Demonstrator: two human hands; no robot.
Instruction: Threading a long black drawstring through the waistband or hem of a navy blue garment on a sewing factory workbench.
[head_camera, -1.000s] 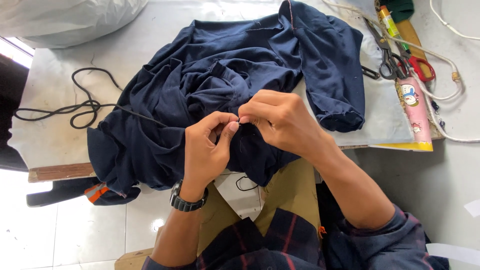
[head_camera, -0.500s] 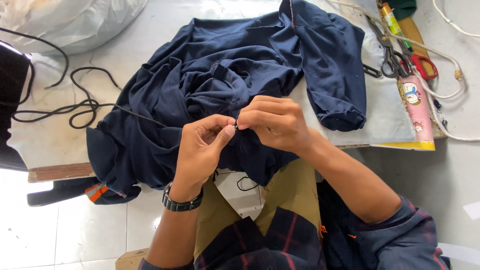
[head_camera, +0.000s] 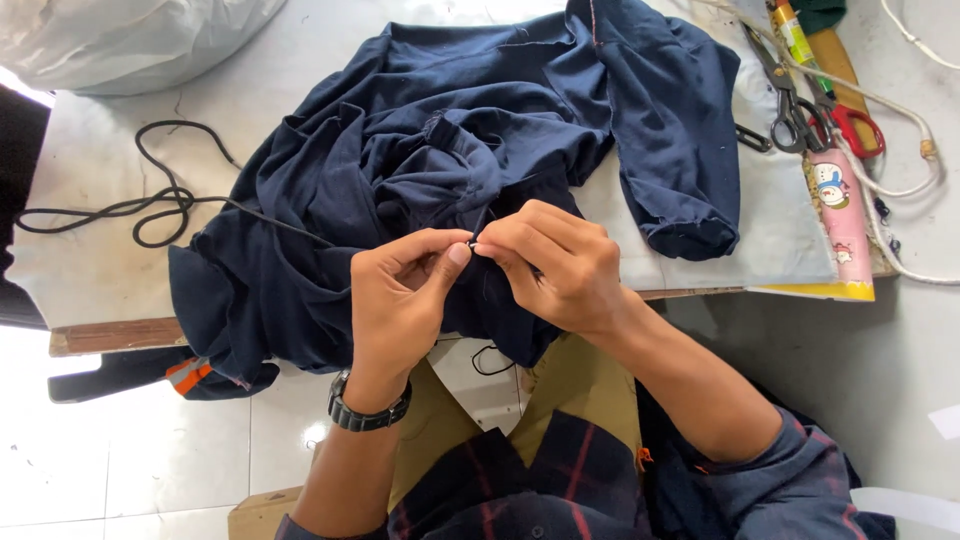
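Bright even daylight, blown-out glare on the floor (head_camera: 150, 440) at eight o'clock, soft faint shadows, sharp centre, perhaps slight stretching toward the edges.

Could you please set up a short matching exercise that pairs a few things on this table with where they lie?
Things:
1. navy garment
2. black cord
3. scissors
4. pink bottle

Places:
A. far right of the table, lying lengthwise just below the scissors
B. left part of the table, in loose loops
C. upper right, near the table's right edge
D. middle of the table, bunched, pinched by both hands

Pairs: 1-D, 2-B, 3-C, 4-A
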